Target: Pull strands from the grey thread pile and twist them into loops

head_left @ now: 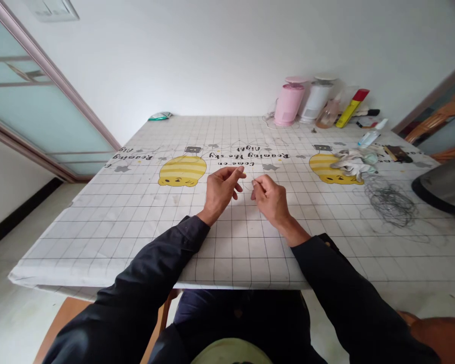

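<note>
Above the middle of the table, my left hand point(222, 191) is closed in a pinch, with thumb and forefinger together and the other fingers loosely curled. My right hand point(270, 198) faces it a small gap away, its thumb and forefinger also pressed together. Whatever the fingertips hold is too fine to make out. Under both hands lies a white checked tablecloth point(227, 253) printed with yellow striped bears and lettering. To the right sits a loose tangle of thin dark strands point(392, 203), wire or thread; I cannot tell which.
Crumpled whitish gloves or cloth point(354, 163) lie beyond the tangle, near a small clear bottle point(371, 134). A metal pot or kettle point(445, 184) stands at the right edge. Along the wall are a pink cylinder point(289, 105), a white one point(316, 102) and a yellow, red-capped container point(352, 108).
</note>
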The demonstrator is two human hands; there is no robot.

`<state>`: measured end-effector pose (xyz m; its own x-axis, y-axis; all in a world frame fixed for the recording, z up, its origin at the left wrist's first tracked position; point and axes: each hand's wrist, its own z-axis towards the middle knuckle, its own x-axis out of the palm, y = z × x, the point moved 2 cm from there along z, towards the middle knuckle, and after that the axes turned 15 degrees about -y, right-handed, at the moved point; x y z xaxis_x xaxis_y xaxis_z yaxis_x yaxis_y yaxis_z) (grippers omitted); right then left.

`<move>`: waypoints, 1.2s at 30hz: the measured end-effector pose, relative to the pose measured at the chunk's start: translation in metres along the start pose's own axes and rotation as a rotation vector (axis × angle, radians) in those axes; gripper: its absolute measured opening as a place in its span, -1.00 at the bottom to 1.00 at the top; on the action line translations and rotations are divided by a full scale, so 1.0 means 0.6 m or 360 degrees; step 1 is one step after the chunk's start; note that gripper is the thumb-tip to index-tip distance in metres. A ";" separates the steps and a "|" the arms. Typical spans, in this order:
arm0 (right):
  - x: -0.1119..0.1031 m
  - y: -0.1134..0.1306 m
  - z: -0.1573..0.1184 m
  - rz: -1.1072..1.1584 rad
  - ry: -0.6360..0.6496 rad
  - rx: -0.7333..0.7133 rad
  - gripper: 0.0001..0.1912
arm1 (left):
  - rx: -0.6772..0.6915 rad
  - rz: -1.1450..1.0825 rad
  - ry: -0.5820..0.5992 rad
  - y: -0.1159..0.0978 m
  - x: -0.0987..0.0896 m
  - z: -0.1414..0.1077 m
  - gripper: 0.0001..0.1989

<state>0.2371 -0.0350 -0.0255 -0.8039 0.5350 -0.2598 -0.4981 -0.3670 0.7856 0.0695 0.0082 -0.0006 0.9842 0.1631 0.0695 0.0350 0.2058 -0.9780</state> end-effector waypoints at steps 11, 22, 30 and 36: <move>-0.019 -0.006 0.028 0.0631 0.0108 0.0525 -0.67 | 0.1407 0.0618 0.0556 0.025 -0.022 0.009 -0.71; -0.013 0.001 0.011 0.0464 -0.0081 0.0486 -0.64 | 0.1557 0.0979 0.0389 0.023 -0.013 -0.014 -0.56; -0.030 0.002 0.029 0.0608 0.0036 0.0529 -0.69 | 0.1410 0.0643 0.0176 0.013 -0.016 -0.014 -0.73; -0.039 0.000 0.039 0.0603 0.0002 0.0471 -0.69 | 0.0447 0.0288 0.0003 0.009 -0.023 0.006 -0.63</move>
<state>0.2633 -0.0297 -0.0065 -0.9114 0.4046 0.0752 -0.0564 -0.3037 0.9511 0.0551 0.0106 -0.0063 0.9704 0.2194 -0.1007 -0.1891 0.4316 -0.8820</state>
